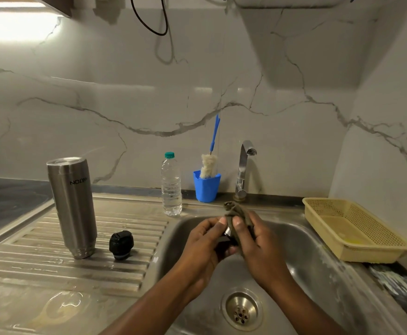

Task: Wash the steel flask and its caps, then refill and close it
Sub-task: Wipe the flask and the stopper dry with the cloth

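The steel flask [73, 206] stands upside down on the ribbed drainboard [40, 257] at the left. Beside it on the right lies a black inner cap [121, 244]. Over the sink basin [318, 257], my left hand [203, 243] grips a dark cap with a steel rim [226, 234], mostly hidden by my fingers. My right hand [258, 240] holds a brown-green scrub cloth [232, 213] pressed against that cap. The two hands touch each other.
A plastic water bottle with a green top [171, 184] and a blue cup [206, 187] holding a bottle brush [208, 165] stand at the back edge. The tap [243, 170] is behind my hands, not running. A yellow basket [352, 228] sits right of the sink. The drain [241, 310] is below.
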`<state>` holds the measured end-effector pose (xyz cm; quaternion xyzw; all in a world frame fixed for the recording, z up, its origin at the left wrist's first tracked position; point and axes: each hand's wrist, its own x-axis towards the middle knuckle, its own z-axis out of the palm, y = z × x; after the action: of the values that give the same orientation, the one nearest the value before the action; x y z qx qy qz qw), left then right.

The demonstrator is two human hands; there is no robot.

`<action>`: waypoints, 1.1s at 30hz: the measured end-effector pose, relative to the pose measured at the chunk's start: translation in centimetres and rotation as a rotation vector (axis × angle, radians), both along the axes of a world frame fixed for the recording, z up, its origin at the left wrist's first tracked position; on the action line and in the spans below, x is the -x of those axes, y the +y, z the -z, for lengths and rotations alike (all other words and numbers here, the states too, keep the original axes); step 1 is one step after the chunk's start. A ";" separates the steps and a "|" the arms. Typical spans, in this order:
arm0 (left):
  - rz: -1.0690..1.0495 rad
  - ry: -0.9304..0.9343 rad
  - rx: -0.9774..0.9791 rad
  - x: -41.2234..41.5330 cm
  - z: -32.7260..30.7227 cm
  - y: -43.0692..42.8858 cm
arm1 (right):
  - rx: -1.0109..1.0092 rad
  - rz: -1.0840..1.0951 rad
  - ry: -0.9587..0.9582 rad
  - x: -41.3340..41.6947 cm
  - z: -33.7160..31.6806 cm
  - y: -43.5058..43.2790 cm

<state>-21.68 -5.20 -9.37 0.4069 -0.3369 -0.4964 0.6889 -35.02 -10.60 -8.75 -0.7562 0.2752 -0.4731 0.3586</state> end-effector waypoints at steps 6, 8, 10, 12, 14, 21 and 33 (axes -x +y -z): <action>-0.081 0.116 0.025 -1.7 -0.5 -0.2 | -0.069 -0.049 0.140 -0.7 1.2 1.1; -0.063 0.099 0.027 -1.6 -0.5 -0.1 | 0.030 -0.032 0.088 -1.0 1.2 1.0; -0.015 0.080 0.017 -0.9 -0.2 0.0 | 0.135 0.004 0.064 -0.9 1.1 0.5; 0.037 0.081 0.022 -0.2 -0.1 0.1 | 0.152 0.023 0.049 -0.7 1.2 -0.2; 0.064 0.091 0.028 0.1 -0.1 0.1 | 0.017 -0.009 -0.012 -0.4 1.1 -0.4; 0.009 0.131 0.028 -0.2 -0.1 0.1 | -0.171 -0.111 -0.049 -0.5 1.1 0.0; -0.028 -0.053 0.006 0.0 0.1 -0.2 | -0.107 -0.028 -0.192 0.1 0.3 -0.1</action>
<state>-21.69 -5.43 -9.50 0.4224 -0.3507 -0.4749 0.6878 -35.10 -10.67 -9.01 -0.6908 0.2539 -0.5231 0.4298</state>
